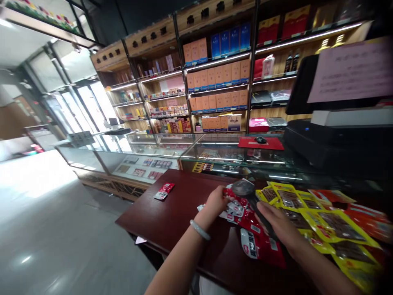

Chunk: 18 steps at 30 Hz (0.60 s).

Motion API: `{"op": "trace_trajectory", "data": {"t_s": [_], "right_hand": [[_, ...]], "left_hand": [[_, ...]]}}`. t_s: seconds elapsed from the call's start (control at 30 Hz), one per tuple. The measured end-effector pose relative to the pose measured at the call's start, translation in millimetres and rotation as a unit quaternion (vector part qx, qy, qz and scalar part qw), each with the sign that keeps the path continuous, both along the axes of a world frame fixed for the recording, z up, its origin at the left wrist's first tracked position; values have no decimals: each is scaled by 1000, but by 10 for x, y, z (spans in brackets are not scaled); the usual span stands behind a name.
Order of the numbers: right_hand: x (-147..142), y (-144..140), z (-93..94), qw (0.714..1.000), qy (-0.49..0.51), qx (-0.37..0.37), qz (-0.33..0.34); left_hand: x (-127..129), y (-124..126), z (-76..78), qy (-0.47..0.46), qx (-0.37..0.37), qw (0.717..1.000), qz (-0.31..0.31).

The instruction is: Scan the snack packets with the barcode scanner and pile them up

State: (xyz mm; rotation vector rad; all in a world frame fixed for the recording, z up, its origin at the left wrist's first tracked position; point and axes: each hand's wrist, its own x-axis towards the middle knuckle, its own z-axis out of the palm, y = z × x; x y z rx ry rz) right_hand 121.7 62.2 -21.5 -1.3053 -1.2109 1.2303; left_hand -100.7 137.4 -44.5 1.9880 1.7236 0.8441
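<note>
head | from wearer's head, forward and down | table (184, 221) near, wall shelves (211, 21) well beyond

a smooth, rounded bangle (200, 230), pale grey with a faint sheen, rings the wrist (205, 217) of a person's bare left hand (216, 201); both forearms (184, 259) are uncovered.

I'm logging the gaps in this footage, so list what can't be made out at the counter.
Left grip: head view; blur and overlap obscure whether it pinches one of the red packets.
Scanner: head view; the right grip covers part of its handle.
Red packets' number: head view; they overlap, and the scanner hides some.
Pink sheet: head view; blur makes its writing unreadable.
Dark device: head view; the sheet hides much of it.
</note>
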Motion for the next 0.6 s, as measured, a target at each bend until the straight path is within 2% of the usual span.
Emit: {"op": "trace_trajectory", "data": {"t_s": [0.07,0.13,0.2,0.3,0.37,0.43,0.5,0.6], "right_hand": [[24,5,-78,1000,1,-16,-18],[9,24,-160,999,14,-41,-13],[-39,40,-228,997,21,-77,-11],[-138,47,-272,997,-11,-82,-3],[-197,45,-265,997,-28,-61,25],[-239,43,-245,997,-20,-43,60],[-257,43,-230,996,-6,-31,87],[-231,34,-230,996,7,-18,90]], "left_hand": [[-171,39,21,40,56,998,8],[-541,74,54,95,82,989,73],[-1034,75,77,150,54,971,177],[-1756,-1,74,210,-29,914,346],[-2103,-73,61,211,-68,889,400],[-2313,-119,58,206,-86,888,403],[-2397,-114,66,190,-98,903,372],[-2289,-16,69,159,-108,934,300]]}}
